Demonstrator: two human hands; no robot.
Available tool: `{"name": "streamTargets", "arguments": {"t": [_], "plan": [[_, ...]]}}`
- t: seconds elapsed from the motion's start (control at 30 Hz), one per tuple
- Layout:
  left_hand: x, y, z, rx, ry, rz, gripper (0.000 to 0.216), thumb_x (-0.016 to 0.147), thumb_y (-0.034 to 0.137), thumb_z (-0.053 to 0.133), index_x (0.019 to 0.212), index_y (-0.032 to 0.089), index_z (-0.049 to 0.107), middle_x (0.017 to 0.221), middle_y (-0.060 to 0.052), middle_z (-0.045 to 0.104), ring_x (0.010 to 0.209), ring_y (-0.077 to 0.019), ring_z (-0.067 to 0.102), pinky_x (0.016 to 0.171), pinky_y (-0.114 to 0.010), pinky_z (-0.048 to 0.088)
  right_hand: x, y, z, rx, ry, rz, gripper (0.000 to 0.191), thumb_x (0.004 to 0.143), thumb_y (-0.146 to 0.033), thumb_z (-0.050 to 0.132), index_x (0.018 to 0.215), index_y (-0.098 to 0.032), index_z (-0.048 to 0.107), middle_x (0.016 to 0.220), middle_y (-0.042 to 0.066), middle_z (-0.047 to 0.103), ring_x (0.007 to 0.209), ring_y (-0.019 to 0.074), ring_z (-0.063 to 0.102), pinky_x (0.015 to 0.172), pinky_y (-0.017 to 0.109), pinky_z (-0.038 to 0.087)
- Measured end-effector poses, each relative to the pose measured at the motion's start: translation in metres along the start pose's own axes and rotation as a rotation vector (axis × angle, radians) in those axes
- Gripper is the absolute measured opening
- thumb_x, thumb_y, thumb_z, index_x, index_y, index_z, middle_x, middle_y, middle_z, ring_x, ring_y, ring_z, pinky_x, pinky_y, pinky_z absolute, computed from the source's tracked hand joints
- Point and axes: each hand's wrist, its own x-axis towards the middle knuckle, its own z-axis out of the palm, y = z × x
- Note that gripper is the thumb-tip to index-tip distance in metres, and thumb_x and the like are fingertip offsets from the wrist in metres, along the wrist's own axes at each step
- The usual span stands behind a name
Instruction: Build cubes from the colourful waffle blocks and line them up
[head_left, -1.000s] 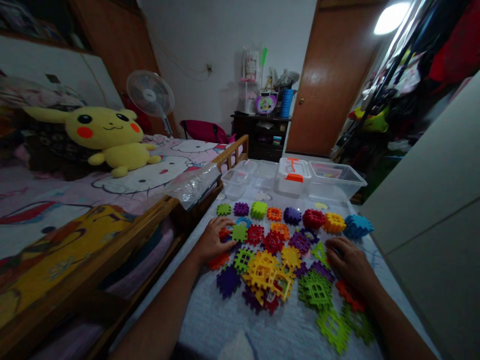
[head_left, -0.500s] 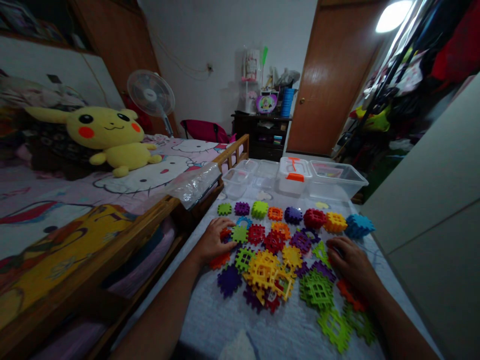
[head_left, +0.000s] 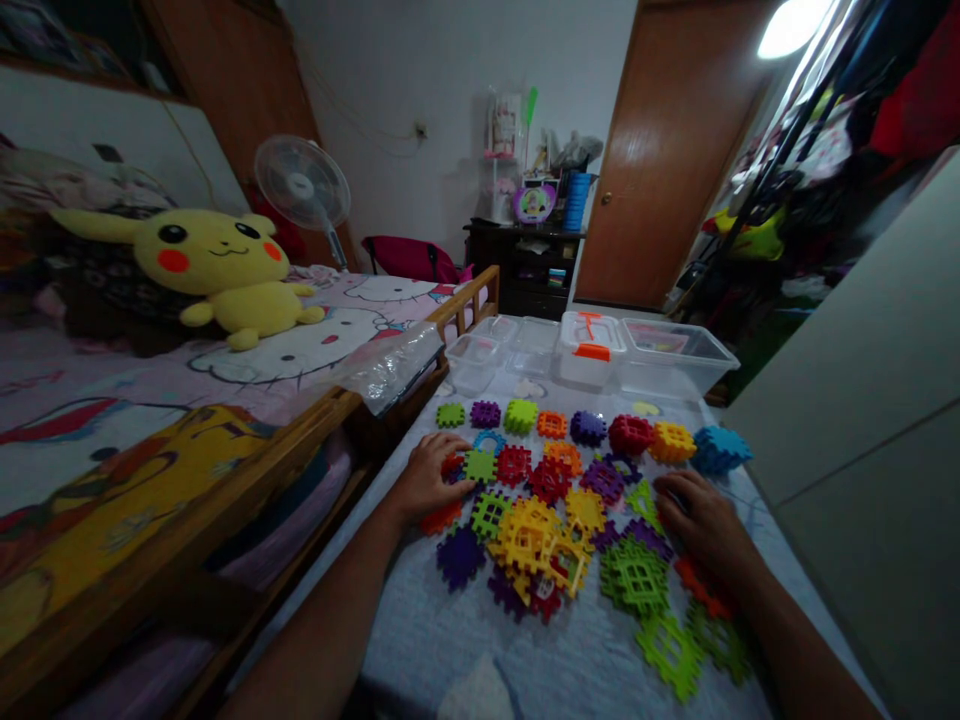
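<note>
My left hand [head_left: 429,482] rests at the left edge of a spread of plastic notched building tiles. Its thumb and fingers are apart, around red tiles [head_left: 451,466] and close to a light green tile [head_left: 480,466]. An orange tile [head_left: 441,518] lies partly under that hand. On the right side, my right hand [head_left: 701,515] lies with loosely curved fingers, nothing visible in them, beside a green triangular piece [head_left: 643,503]. Between the hands is a heap of yellow tiles [head_left: 526,535], with red, purple and green ones around it. Green window tiles [head_left: 636,578] lie near my right forearm.
Behind the loose tiles runs a row of colour-sorted stacks, ending in a blue stack [head_left: 720,450]. Farther back stand clear plastic boxes [head_left: 679,360] and a lidded box with orange latches [head_left: 590,350]. A wooden bed rail [head_left: 322,420] borders the left.
The view has shifted very slightly. Both hands and the tiles stay in the same places.
</note>
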Motion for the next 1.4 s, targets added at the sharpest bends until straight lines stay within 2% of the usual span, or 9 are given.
{"name": "streamTargets", "arguments": {"t": [0.1,0.2,0.4,0.5,0.67,0.8,1.0,1.2,1.4], "plan": [[-0.001,0.002,-0.002,0.006,0.022,-0.007,0.047,0.071,0.038,0.072,0.115,0.025,0.063,0.121,-0.007,0.06,0.12,-0.0289,0.048,0.105,-0.046,0.036,0.0,0.001,0.001,-0.011,0.003,0.004,0.025,0.082,-0.035,0.05,0.089,-0.02,0.069,0.098,0.01,0.067,0.09,0.0248,0.063,0.083,0.039,0.051],[-0.002,0.015,-0.011,-0.014,0.013,0.023,0.047,0.072,0.041,0.072,0.116,0.026,0.062,0.125,-0.007,0.059,0.122,-0.0288,0.046,0.106,-0.045,0.034,0.0,0.002,0.002,-0.024,0.005,-0.003,0.025,0.083,-0.035,0.049,0.089,-0.02,0.069,0.098,0.01,0.067,0.09,0.0246,0.063,0.083,0.039,0.051],[-0.008,0.054,-0.022,0.064,-0.278,0.209,0.051,0.065,0.038,0.078,0.113,0.029,0.065,0.121,-0.004,0.063,0.12,-0.0307,0.046,0.106,-0.048,0.029,-0.001,0.004,0.001,-0.035,-0.017,-0.014,0.027,0.084,-0.036,0.049,0.093,-0.019,0.068,0.099,0.01,0.066,0.091,0.0246,0.063,0.083,0.038,0.051],[-0.012,0.062,-0.016,0.111,-0.321,0.258,0.055,0.063,0.033,0.078,0.115,0.029,0.063,0.121,-0.004,0.062,0.119,-0.0311,0.047,0.106,-0.049,0.029,-0.001,0.003,0.0,-0.034,-0.018,-0.018,0.027,0.085,-0.036,0.048,0.092,-0.019,0.068,0.099,0.01,0.066,0.091,0.0246,0.063,0.083,0.038,0.051],[-0.012,0.065,-0.007,0.172,-0.339,0.237,0.054,0.064,0.028,0.074,0.117,0.028,0.062,0.119,-0.007,0.061,0.116,-0.0321,0.048,0.105,-0.05,0.03,-0.001,0.001,0.001,-0.034,-0.01,-0.008,0.027,0.084,-0.035,0.048,0.091,-0.019,0.069,0.101,0.011,0.067,0.092,0.0249,0.063,0.083,0.039,0.05],[-0.009,0.071,-0.006,0.256,-0.373,0.236,0.05,0.064,0.032,0.073,0.113,0.026,0.064,0.114,-0.008,0.061,0.113,-0.0317,0.049,0.106,-0.052,0.027,-0.001,0.001,0.0,-0.04,-0.015,-0.016,0.026,0.085,-0.035,0.048,0.091,-0.019,0.068,0.101,0.01,0.066,0.092,0.0242,0.063,0.084,0.038,0.05],[-0.004,0.071,-0.025,0.335,-0.374,0.234,0.043,0.062,0.04,0.073,0.102,0.024,0.066,0.102,-0.005,0.061,0.107,-0.0276,0.05,0.106,-0.047,0.027,-0.002,0.002,0.001,-0.034,-0.029,-0.02,0.029,0.086,-0.037,0.047,0.092,-0.018,0.068,0.1,0.011,0.065,0.091,0.0243,0.062,0.084,0.038,0.05],[0.011,0.053,-0.046,0.395,-0.317,0.177,0.047,0.066,0.039,0.072,0.108,0.021,0.064,0.109,-0.007,0.06,0.112,-0.027,0.05,0.103,-0.042,0.032,-0.001,0.005,0.003,-0.043,-0.016,-0.03,0.027,0.085,-0.035,0.048,0.092,-0.018,0.068,0.1,0.011,0.066,0.091,0.024,0.063,0.083,0.037,0.05],[0.035,0.047,-0.032,0.416,-0.36,0.106,0.049,0.068,0.039,0.07,0.113,0.02,0.063,0.118,-0.009,0.063,0.114,-0.0276,0.054,0.102,-0.039,0.035,-0.003,0.003,0.002,-0.036,-0.013,-0.035,0.027,0.086,-0.035,0.048,0.093,-0.017,0.067,0.1,0.011,0.065,0.092,0.0248,0.062,0.085,0.039,0.05]]}}
